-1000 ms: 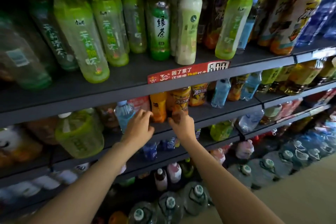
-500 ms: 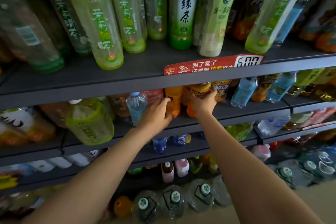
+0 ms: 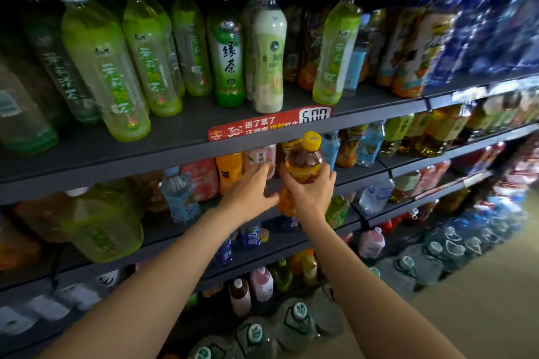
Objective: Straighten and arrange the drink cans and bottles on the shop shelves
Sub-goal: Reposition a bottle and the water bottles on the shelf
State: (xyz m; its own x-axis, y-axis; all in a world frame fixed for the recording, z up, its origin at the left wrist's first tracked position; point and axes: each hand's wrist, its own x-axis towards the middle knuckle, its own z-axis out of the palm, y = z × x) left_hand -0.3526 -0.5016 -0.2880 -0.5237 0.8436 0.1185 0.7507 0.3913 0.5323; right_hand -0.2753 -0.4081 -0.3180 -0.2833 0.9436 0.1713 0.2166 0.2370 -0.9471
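My right hand [image 3: 310,194] grips an amber tea bottle with a yellow cap [image 3: 304,162], held in front of the second shelf's edge, tilted slightly toward me. My left hand [image 3: 250,188] reaches beside it with fingers extended toward a pale pink bottle [image 3: 262,159] standing on that shelf. An orange juice bottle [image 3: 229,172] stands just left of the pink one. Whether my left fingers touch the pink bottle is unclear.
Green tea bottles [image 3: 108,73] and a milky white bottle [image 3: 268,52] fill the upper shelf [image 3: 175,137], with a red price tag [image 3: 262,125] on its edge. Water bottles [image 3: 179,195] and a large green jug [image 3: 99,230] stand left. Big water jugs [image 3: 294,326] line the floor.
My right hand has taken the amber yellow-capped bottle and pulled it out from the second shelf. My left hand has shifted right toward the pink bottle.
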